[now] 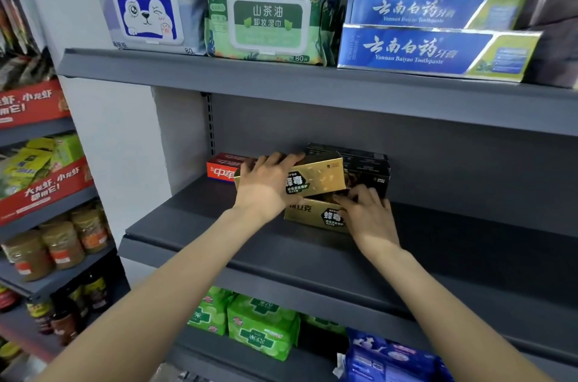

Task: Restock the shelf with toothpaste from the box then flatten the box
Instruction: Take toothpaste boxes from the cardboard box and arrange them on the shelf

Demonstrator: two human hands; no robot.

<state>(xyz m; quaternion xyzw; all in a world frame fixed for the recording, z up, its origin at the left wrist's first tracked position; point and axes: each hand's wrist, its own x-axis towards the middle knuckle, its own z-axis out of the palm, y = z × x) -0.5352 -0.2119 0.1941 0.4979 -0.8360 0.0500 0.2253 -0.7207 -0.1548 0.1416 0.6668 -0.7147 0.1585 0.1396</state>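
Toothpaste in gold cartons is what both your hands are on, at the middle shelf (312, 253) of the grey rack. Your left hand (266, 184) lies over the upper gold carton (316, 176), fingers curled across its top edge and thumb side down its front, gripping it so you can seat it squarely on the stack. That carton sits tilted, its right end higher, so it is not yet settled. Your right hand (369, 212) is lower, fingertips pinching at the top right corner of the lower gold carton (316, 215), which stands on the shelf near the front; it probably steadies that carton while the upper one comes down, though the contact itself is half hidden by your fingers.

Behind the gold pair stand black cartons (366, 165), touching them at the back right, and red toothpaste cartons (222, 167) lie just beside them to the left. So you are filling the gap between the two brands and keeping the faces forward.

On the top shelf, blue Yunnan Baiyao toothpaste boxes (434, 49) are stacked two high beside green wet wipes (266, 21). The supply box is not in view, so flattening it is a step not yet done.
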